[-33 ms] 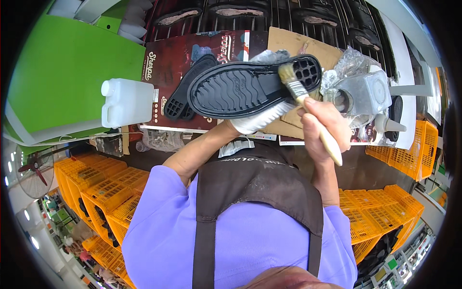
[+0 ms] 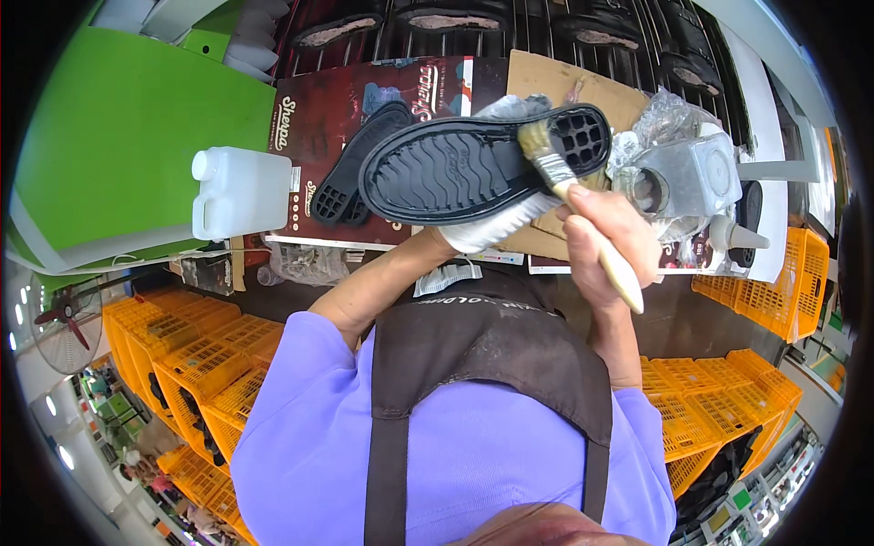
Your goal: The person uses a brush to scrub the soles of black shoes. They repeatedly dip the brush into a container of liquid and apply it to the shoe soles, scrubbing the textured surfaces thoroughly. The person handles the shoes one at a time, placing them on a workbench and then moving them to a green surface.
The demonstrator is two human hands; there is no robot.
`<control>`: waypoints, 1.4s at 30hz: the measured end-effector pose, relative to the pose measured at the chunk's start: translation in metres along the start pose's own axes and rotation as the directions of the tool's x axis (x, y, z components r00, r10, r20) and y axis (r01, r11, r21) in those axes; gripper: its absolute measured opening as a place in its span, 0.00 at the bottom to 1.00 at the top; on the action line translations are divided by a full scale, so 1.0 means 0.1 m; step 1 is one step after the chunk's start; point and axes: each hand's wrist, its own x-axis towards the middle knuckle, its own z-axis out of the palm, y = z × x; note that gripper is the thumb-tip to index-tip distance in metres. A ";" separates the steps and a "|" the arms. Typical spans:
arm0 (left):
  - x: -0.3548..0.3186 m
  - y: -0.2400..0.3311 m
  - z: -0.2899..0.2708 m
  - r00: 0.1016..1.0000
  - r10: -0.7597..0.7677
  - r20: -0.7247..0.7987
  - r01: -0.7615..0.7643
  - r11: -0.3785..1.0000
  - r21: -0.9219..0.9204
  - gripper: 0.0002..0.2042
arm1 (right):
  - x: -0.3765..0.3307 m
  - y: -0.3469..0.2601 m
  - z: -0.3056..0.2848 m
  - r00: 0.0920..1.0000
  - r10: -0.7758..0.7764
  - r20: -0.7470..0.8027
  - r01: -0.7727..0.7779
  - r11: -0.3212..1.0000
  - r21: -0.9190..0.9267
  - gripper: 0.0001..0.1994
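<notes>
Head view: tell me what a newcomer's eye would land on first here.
First, the black shoe sole held up at centre with its tread toward the camera, the left hand in a white glove beneath it. Next, the paintbrush in the right hand, its bristles touching the sole's heel end. Then the white plastic jug to the left, beside a bright green panel.

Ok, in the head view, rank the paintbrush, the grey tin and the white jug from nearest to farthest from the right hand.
1. Paintbrush: held in the right hand.
2. Grey tin: just beyond the hand, on its right.
3. White jug: far off on the left, by the green panel.
</notes>
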 end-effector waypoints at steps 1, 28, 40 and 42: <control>-0.01 -0.02 0.02 0.999 -0.040 -0.002 0.039 0.996 -0.086 0.34 | 0.01 -0.01 0.03 1.000 -0.017 0.019 0.017 1.000 0.003 0.10; -0.01 -0.35 0.09 0.999 0.041 -0.011 -0.037 0.975 0.218 0.23 | -0.07 0.16 -0.28 0.823 0.568 -0.001 -0.556 0.805 0.207 0.07; 0.04 -0.42 0.24 0.966 0.217 -0.143 -0.216 0.976 0.018 0.33 | -0.09 -0.04 0.07 0.987 0.159 -0.008 -0.159 0.985 -0.074 0.07; 0.00 -0.49 0.23 0.989 0.141 -0.050 -0.143 0.989 -0.048 0.30 | -0.06 -0.08 0.19 0.986 0.166 -0.011 -0.166 0.986 -0.001 0.06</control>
